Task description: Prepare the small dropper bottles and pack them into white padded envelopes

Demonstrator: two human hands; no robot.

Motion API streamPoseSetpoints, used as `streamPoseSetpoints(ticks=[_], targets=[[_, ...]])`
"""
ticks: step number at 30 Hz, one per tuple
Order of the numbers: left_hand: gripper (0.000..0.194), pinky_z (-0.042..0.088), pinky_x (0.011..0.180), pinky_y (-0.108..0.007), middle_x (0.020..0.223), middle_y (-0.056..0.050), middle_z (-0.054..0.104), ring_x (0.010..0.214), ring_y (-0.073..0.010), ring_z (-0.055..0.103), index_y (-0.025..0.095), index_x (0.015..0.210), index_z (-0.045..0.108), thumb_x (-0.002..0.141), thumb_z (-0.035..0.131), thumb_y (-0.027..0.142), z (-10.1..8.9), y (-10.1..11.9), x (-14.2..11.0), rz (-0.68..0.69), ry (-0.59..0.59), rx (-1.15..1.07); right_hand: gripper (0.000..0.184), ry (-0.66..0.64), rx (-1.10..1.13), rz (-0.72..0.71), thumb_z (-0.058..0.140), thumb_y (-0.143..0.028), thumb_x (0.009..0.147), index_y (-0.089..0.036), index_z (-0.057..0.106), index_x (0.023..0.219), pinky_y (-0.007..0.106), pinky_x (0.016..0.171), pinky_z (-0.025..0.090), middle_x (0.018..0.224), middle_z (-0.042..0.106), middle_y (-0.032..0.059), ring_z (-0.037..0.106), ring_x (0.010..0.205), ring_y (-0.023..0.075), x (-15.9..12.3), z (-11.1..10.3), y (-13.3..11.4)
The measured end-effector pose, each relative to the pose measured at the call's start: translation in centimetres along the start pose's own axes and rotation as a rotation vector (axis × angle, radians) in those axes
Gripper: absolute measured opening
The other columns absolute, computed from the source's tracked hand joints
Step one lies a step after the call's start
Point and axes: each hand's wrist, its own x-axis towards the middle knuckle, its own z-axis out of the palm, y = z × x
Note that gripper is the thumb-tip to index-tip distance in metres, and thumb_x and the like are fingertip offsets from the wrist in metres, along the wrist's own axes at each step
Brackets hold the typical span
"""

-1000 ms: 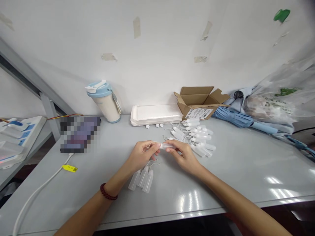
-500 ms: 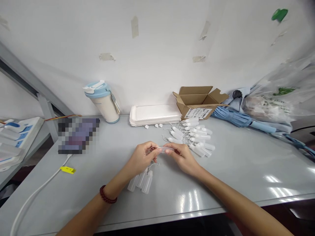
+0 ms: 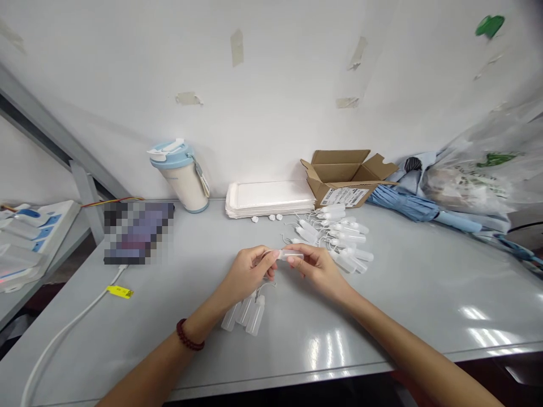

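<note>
At the centre of the frame, just above the bench (image 3: 424,282), a small translucent bottle (image 3: 294,255) is held lengthwise between the two hands. Its narrow white end is pinched by the fingers of the left hand (image 3: 250,271), and its body is gripped by the fingers of the right hand (image 3: 320,271). Much of the bottle is covered by the fingertips, so it cannot be told how its end is fitted. Both forearms are cut off by the lower edge of the frame.

Below the left hand, three bottles (image 3: 255,317) are laid side by side; their upper ends are partly hidden by one another and by the hand. To the right of centre, a heap of bottles (image 3: 350,237) with thin curled strands is spread, too tangled to be counted. Small white caps (image 3: 272,217) are seen in front of a white stack (image 3: 274,195), whose right end is overlapped by an open cardboard box (image 3: 345,195); the print on its label is too small to be read. At the left, a phone (image 3: 139,234) is blurred by coarse blocks. At the right edge, a plastic bag (image 3: 470,175) is cut off, and its contents are hard to make out.
</note>
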Motion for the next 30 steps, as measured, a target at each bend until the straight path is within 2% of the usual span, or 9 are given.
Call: streamPoseSetpoints(ticks=[3,5,12,15,17,20,24,27,30], targets=[[0.039,0.047,0.056,-0.024,0.057,0.001,0.054,0.053,-0.0110,0.055,0.014,0.064,0.056,0.086,0.046,0.045,0.0,-0.1,0.1,-0.043,-0.023,-0.049,0.026,0.053,-0.180,-0.148,0.058,-0.033,0.081,-0.017,0.067,0.099,0.025,0.058,0.039,0.074,0.063,0.0018,0.052,0.065,0.0131,-0.2,-0.1,0.0],[0.039,0.045,0.053,-0.023,0.054,0.002,0.053,0.050,-0.0104,0.053,0.014,0.064,0.056,0.086,0.046,0.046,0.0,-0.2,0.0,-0.048,-0.024,-0.029,0.025,0.035,-0.211,-0.167,0.056,-0.033,0.082,-0.017,0.068,0.098,0.025,0.059,0.039,0.078,0.065,0.0026,0.053,0.067,0.0137,-0.3,-0.1,0.0],[0.037,0.043,0.052,-0.022,0.053,0.003,0.051,0.051,-0.0111,0.051,0.016,0.062,0.053,0.085,0.047,0.044,0.4,0.2,-0.4,-0.012,-0.035,0.076,0.033,-0.084,0.033,0.100,0.050,-0.041,0.083,-0.013,0.067,0.088,0.022,0.044,0.031,0.056,0.046,-0.0031,0.035,0.046,0.0079,-0.2,-0.1,-0.1],[0.038,0.043,0.054,-0.022,0.056,0.002,0.052,0.054,-0.0114,0.052,0.016,0.061,0.052,0.086,0.045,0.043,0.3,0.1,-0.1,0.023,-0.019,0.145,0.035,-0.104,0.040,0.102,0.050,-0.042,0.083,-0.013,0.066,0.090,0.022,0.043,0.031,0.053,0.043,-0.0040,0.036,0.045,0.0080,0.0,-0.4,-0.1],[0.038,0.045,0.055,-0.023,0.059,0.001,0.055,0.057,-0.0122,0.054,0.016,0.065,0.055,0.088,0.041,0.043,-0.2,-0.4,0.4,0.076,0.025,0.248,0.034,-0.020,-0.086,0.022,0.050,-0.042,0.084,-0.014,0.066,0.093,0.023,0.047,0.034,0.056,0.049,-0.0024,0.042,0.048,0.0096,0.2,-0.8,0.0],[0.034,0.047,0.060,-0.025,0.071,-0.003,0.062,0.066,-0.0148,0.058,0.016,0.077,0.061,0.090,0.038,0.037,-1.5,-1.4,1.6,0.239,0.180,0.530,0.032,0.244,-0.389,-0.169,0.050,-0.041,0.085,-0.015,0.065,0.098,0.026,0.055,0.040,0.072,0.062,0.0035,0.051,0.058,0.0139,0.8,-2.1,0.6],[0.025,0.046,0.083,-0.037,0.107,-0.011,0.059,0.100,-0.0231,0.053,0.015,0.101,0.060,0.086,0.043,0.024,-3.7,-2.7,3.3,0.336,0.296,0.658,0.033,0.457,-0.746,-0.334,0.040,-0.030,0.090,-0.016,0.059,0.113,0.035,0.067,0.045,0.089,0.063,0.0109,0.056,0.076,0.0219,2.0,-4.2,2.1],[0.034,0.033,0.101,-0.046,0.130,-0.011,0.048,0.119,-0.0263,0.040,0.017,0.116,0.055,0.085,0.043,0.020,-4.8,-3.3,4.1,0.396,0.273,0.758,0.033,0.514,-0.990,-0.345,0.038,-0.019,0.089,-0.016,0.057,0.115,0.043,0.079,0.042,0.106,0.059,0.0156,0.051,0.098,0.0291,2.7,-4.8,3.2],[0.039,0.032,0.101,-0.050,0.143,-0.009,0.038,0.123,-0.0286,0.035,0.018,0.126,0.049,0.088,0.042,0.024,-5.1,-3.8,4.4,0.388,0.180,0.949,0.029,0.501,-1.066,-0.377,0.040,-0.016,0.087,-0.016,0.058,0.110,0.048,0.083,0.040,0.115,0.054,0.0171,0.046,0.105,0.0313,2.7,-4.1,3.3]])
